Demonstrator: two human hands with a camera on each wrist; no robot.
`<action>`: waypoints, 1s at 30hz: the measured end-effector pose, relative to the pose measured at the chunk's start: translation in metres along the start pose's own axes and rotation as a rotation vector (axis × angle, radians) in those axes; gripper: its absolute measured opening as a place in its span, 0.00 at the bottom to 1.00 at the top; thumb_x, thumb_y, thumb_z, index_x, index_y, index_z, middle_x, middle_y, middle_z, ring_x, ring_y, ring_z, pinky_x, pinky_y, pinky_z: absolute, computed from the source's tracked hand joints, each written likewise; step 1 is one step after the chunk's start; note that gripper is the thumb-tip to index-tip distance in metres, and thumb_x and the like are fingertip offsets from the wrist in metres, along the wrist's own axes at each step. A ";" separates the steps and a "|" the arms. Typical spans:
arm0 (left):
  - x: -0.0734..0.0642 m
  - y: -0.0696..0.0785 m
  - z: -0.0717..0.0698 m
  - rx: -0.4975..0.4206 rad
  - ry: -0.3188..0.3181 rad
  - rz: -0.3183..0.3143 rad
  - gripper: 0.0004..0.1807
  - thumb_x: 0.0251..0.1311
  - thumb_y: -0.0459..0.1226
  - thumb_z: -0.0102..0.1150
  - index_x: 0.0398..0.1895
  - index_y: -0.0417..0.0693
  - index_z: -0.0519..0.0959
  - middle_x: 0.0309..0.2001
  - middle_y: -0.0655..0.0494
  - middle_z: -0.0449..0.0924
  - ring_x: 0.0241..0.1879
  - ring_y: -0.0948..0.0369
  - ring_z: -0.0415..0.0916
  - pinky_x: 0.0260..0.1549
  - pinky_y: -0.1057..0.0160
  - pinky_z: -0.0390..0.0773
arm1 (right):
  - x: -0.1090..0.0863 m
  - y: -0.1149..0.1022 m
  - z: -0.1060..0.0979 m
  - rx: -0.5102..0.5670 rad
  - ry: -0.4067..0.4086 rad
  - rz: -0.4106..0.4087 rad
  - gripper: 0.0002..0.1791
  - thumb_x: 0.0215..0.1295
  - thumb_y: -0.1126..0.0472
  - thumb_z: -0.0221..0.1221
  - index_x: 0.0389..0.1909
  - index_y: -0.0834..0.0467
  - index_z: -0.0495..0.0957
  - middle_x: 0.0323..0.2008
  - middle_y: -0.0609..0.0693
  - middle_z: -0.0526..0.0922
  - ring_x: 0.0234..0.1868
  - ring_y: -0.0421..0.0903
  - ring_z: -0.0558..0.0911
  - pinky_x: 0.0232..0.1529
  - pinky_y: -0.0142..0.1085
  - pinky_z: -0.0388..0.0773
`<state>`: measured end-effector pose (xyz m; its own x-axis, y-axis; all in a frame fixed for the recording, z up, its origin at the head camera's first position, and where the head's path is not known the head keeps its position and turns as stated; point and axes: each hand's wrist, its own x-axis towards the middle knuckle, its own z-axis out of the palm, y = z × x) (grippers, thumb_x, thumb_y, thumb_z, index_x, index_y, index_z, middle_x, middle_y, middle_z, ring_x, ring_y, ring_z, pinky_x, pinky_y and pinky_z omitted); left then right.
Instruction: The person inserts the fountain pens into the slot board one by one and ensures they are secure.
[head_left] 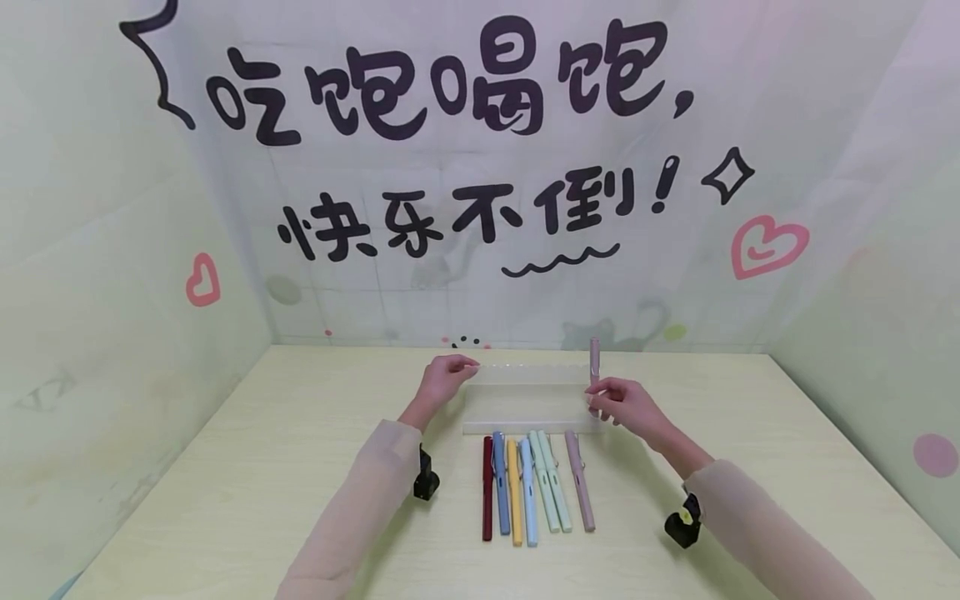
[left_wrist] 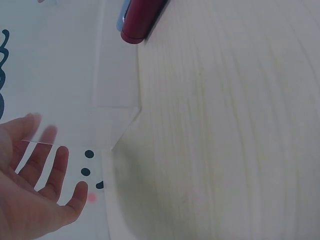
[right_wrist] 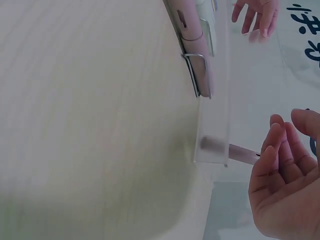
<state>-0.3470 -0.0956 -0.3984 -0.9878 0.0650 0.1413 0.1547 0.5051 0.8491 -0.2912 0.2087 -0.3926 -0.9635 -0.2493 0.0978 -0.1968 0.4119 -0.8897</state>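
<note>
In the head view my left hand (head_left: 444, 377) is at the upper left corner of a clear display stand (head_left: 525, 408). Its thumb and a finger pinch the panel's edge in the left wrist view, while the other fingers spread. At the stand's right end, a mauve pen (head_left: 595, 357) stands upright, capped end up. My right hand (head_left: 626, 406) holds that pen partway down, fingers curled in the right wrist view. There the pen's lower end (right_wrist: 212, 145) shows through the stand's clear front ledge (right_wrist: 212, 161); the fingers hide its middle.
In front of the stand lie several capped pens: a dark red pen (head_left: 487, 492), a blue pen (head_left: 501, 487), a yellow pen (head_left: 514, 496), a light blue pen (head_left: 529, 500), two mint pens (head_left: 549, 487) and another mauve pen (head_left: 580, 483). A printed cloth backdrop (head_left: 480, 308) borders the wooden table (head_left: 300, 467).
</note>
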 end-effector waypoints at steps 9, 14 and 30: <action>0.002 -0.001 0.002 0.010 0.011 0.005 0.10 0.58 0.39 0.55 0.37 0.44 0.80 0.38 0.52 0.78 0.40 0.56 0.73 0.38 0.58 0.72 | -0.006 0.011 0.013 -0.001 -0.103 0.099 0.11 0.58 0.62 0.57 0.35 0.67 0.73 0.24 0.55 0.79 0.22 0.47 0.77 0.24 0.39 0.73; 0.003 -0.002 0.002 0.016 0.016 0.010 0.10 0.58 0.39 0.55 0.37 0.44 0.80 0.37 0.52 0.79 0.40 0.56 0.74 0.38 0.58 0.72 | -0.009 0.009 0.022 -0.075 -0.084 0.132 0.09 0.54 0.63 0.59 0.32 0.66 0.73 0.21 0.53 0.78 0.20 0.47 0.77 0.22 0.37 0.74; 0.004 -0.001 0.002 0.018 0.018 0.010 0.10 0.57 0.39 0.55 0.37 0.44 0.80 0.37 0.52 0.78 0.40 0.56 0.73 0.38 0.58 0.72 | -0.010 0.010 0.038 -0.177 -0.026 0.167 0.07 0.50 0.66 0.62 0.28 0.62 0.72 0.16 0.51 0.73 0.16 0.45 0.72 0.18 0.34 0.70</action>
<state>-0.3515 -0.0936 -0.3995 -0.9857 0.0543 0.1593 0.1641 0.5201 0.8382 -0.2762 0.1816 -0.4196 -0.9808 -0.1865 -0.0575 -0.0664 0.5959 -0.8003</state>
